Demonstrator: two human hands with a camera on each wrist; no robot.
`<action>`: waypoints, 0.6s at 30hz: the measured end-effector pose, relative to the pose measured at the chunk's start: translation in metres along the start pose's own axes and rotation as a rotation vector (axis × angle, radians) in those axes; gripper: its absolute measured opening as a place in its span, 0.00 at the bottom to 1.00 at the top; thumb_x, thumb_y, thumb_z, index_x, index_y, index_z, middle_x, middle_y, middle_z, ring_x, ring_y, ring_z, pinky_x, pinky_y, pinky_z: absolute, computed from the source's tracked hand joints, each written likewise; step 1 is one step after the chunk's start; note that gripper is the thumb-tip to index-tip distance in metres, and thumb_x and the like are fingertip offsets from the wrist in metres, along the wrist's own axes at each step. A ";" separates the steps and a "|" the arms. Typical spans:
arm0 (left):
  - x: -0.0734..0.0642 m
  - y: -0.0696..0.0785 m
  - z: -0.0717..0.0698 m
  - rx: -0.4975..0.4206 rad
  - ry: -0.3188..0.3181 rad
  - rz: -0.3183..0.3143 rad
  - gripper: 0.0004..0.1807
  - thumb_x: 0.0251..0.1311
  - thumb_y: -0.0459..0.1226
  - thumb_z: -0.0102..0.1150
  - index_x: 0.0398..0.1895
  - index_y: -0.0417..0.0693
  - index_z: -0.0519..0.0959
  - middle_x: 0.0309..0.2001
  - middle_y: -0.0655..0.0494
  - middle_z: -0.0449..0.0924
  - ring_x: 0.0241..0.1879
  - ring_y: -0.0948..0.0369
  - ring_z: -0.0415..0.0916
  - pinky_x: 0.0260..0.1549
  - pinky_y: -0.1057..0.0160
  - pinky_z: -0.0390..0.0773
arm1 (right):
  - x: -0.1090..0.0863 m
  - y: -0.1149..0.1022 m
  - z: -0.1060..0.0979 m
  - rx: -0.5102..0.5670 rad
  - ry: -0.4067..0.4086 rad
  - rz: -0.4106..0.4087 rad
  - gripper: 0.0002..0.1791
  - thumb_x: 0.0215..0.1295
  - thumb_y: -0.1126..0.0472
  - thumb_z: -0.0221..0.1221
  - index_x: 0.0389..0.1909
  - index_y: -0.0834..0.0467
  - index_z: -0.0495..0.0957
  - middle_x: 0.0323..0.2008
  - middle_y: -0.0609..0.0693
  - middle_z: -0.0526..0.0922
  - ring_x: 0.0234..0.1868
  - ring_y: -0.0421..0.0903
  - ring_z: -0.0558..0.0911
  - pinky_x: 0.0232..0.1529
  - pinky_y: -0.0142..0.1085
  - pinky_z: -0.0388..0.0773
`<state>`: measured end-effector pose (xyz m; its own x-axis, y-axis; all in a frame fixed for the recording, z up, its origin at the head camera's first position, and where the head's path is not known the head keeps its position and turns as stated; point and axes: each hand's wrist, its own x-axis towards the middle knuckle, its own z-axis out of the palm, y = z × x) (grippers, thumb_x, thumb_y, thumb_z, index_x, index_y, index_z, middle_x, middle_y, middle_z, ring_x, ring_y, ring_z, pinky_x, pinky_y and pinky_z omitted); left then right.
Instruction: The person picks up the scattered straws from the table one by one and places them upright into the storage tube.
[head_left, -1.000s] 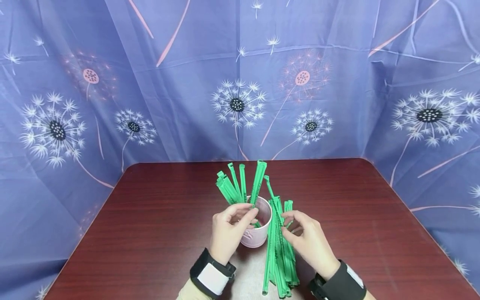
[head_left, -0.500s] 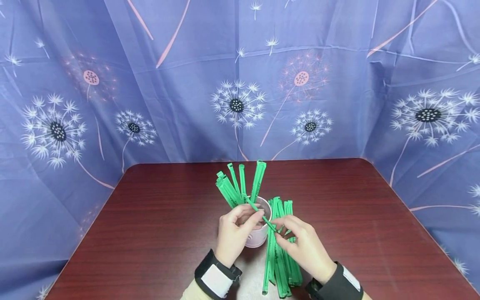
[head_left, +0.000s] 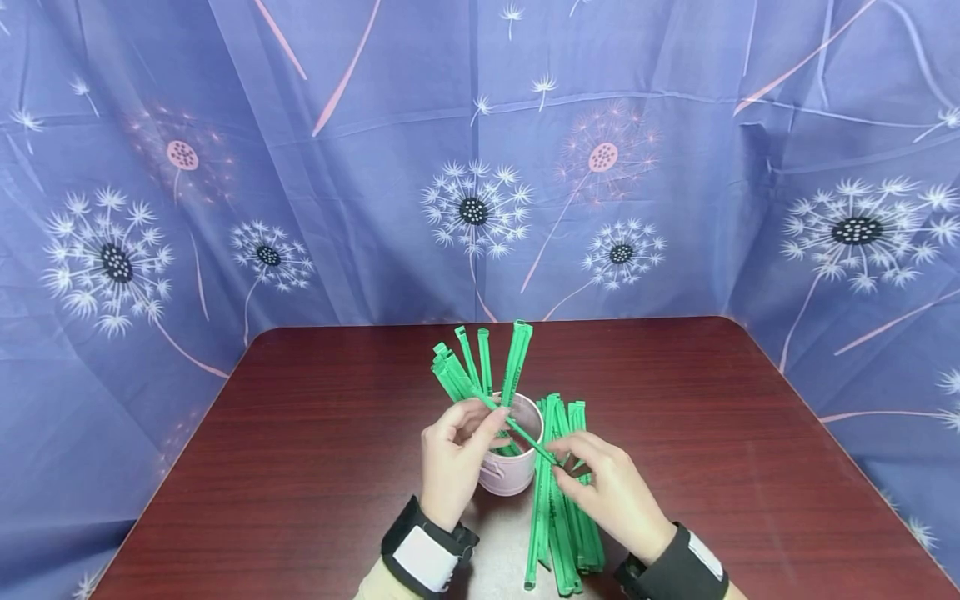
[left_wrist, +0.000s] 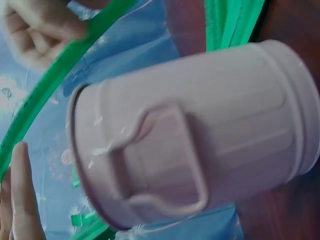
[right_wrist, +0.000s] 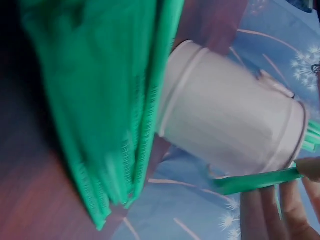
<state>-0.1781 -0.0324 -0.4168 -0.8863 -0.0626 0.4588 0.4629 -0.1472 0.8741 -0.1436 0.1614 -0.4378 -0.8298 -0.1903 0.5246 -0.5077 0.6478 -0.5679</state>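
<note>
A slim green stick packet (head_left: pixel 531 442) slants between my two hands at the front of the small pink pail (head_left: pixel 506 481). My left hand (head_left: pixel 455 454) pinches its upper part with thumb and fingers over the pail's left rim. The lower end is pinched by my right hand (head_left: pixel 611 483), beside the pail and above the loose pile. In the left wrist view the packet (left_wrist: pixel 50 82) arcs past the pail's mouth. In the right wrist view its free part (right_wrist: pixel 255 181) passes close by the rim. Several like packets (head_left: pixel 459 375) stand in the pail, leaning left and back.
A pile of the same green packets (head_left: pixel 558 508) lies lengthwise on the dark red-brown table (head_left: pixel 337 433), right of the pail. The pail's wire handle (left_wrist: pixel 197 165) hangs on its side. A blue dandelion-print cloth (head_left: pixel 375 208) hangs behind the table.
My right hand has brought a packet from the pile leftward toward the pail. My left hand has taken hold of it and shifted back up and left along it.
</note>
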 end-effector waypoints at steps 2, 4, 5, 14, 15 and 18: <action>0.003 0.003 -0.003 -0.003 0.039 0.043 0.17 0.60 0.37 0.66 0.40 0.26 0.83 0.36 0.34 0.87 0.29 0.53 0.87 0.26 0.56 0.88 | 0.000 0.002 -0.001 -0.035 -0.046 0.088 0.16 0.54 0.70 0.67 0.43 0.53 0.86 0.40 0.40 0.85 0.32 0.34 0.81 0.30 0.34 0.83; 0.007 0.006 -0.007 -0.010 0.079 0.087 0.16 0.60 0.34 0.65 0.40 0.24 0.82 0.36 0.31 0.86 0.29 0.54 0.87 0.25 0.56 0.88 | -0.001 0.006 -0.001 -0.079 -0.096 0.179 0.16 0.55 0.68 0.68 0.46 0.54 0.86 0.42 0.43 0.84 0.33 0.37 0.81 0.32 0.35 0.82; 0.009 0.007 -0.009 -0.012 0.096 0.108 0.16 0.61 0.33 0.65 0.41 0.23 0.82 0.36 0.30 0.86 0.29 0.56 0.87 0.26 0.56 0.88 | -0.001 0.008 -0.001 -0.100 -0.116 0.221 0.17 0.55 0.67 0.68 0.47 0.55 0.86 0.41 0.44 0.84 0.34 0.38 0.81 0.33 0.36 0.82; 0.020 0.018 -0.026 -0.032 0.258 0.188 0.16 0.61 0.28 0.62 0.45 0.17 0.79 0.35 0.43 0.88 0.30 0.57 0.86 0.28 0.57 0.88 | -0.006 0.032 0.005 -0.216 -0.266 0.402 0.21 0.53 0.66 0.69 0.50 0.62 0.83 0.34 0.49 0.79 0.30 0.42 0.76 0.30 0.42 0.76; 0.020 0.018 -0.027 -0.027 0.271 0.188 0.16 0.61 0.28 0.62 0.45 0.18 0.79 0.35 0.45 0.88 0.31 0.57 0.87 0.28 0.58 0.88 | -0.007 0.034 0.006 -0.221 -0.283 0.414 0.21 0.52 0.66 0.69 0.50 0.63 0.82 0.35 0.50 0.80 0.31 0.43 0.77 0.31 0.42 0.77; 0.019 0.015 -0.029 0.007 0.283 0.199 0.14 0.61 0.28 0.63 0.44 0.20 0.80 0.35 0.42 0.88 0.30 0.57 0.87 0.28 0.59 0.88 | -0.008 0.039 0.006 -0.228 -0.328 0.444 0.23 0.52 0.66 0.68 0.51 0.64 0.81 0.35 0.52 0.80 0.32 0.46 0.79 0.31 0.44 0.78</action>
<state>-0.1886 -0.0644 -0.3993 -0.7467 -0.3608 0.5588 0.6262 -0.0981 0.7735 -0.1583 0.1837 -0.4678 -0.9980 -0.0591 0.0243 -0.0631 0.8527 -0.5185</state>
